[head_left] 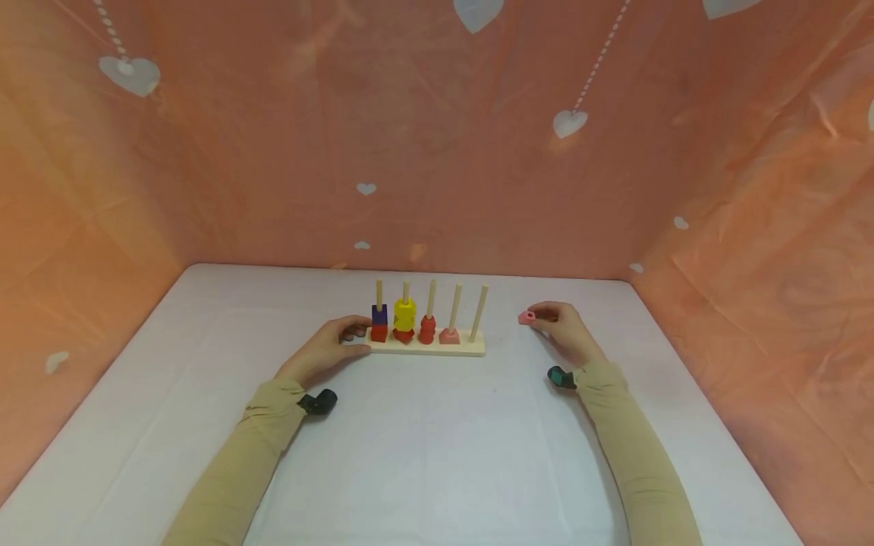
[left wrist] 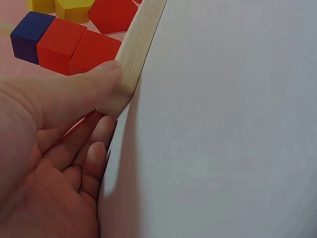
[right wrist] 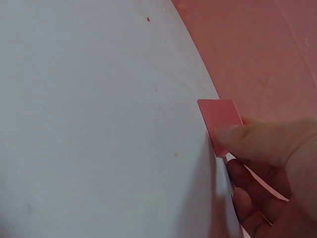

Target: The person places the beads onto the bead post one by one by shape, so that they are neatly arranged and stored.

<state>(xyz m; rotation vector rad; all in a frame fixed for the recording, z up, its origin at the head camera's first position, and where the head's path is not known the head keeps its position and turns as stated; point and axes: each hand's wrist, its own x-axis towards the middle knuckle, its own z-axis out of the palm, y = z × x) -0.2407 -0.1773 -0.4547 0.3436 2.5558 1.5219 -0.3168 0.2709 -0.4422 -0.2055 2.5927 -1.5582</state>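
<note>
A wooden peg stacker (head_left: 470,349) with several upright pegs stands on the table. My left hand (head_left: 328,350) grips its left end; in the left wrist view the thumb presses on the base (left wrist: 136,49) and the fingers curl at its end. The leftmost peg carries a blue block (head_left: 379,315) above red ones (head_left: 378,334). Yellow pieces (head_left: 404,315) sit over a red one on the second peg, red rounded pieces (head_left: 427,329) on the third, a pink piece (head_left: 449,337) on the fourth. The rightmost peg is bare. Right of the stacker, my right hand (head_left: 563,330) pinches a pink block (right wrist: 220,119).
A white cloth covers the table (head_left: 423,447). Orange-pink curtains (head_left: 437,152) with pale hearts rise behind it and at both sides. Each wrist wears a small dark camera, one on the left (head_left: 319,402) and one on the right (head_left: 561,377).
</note>
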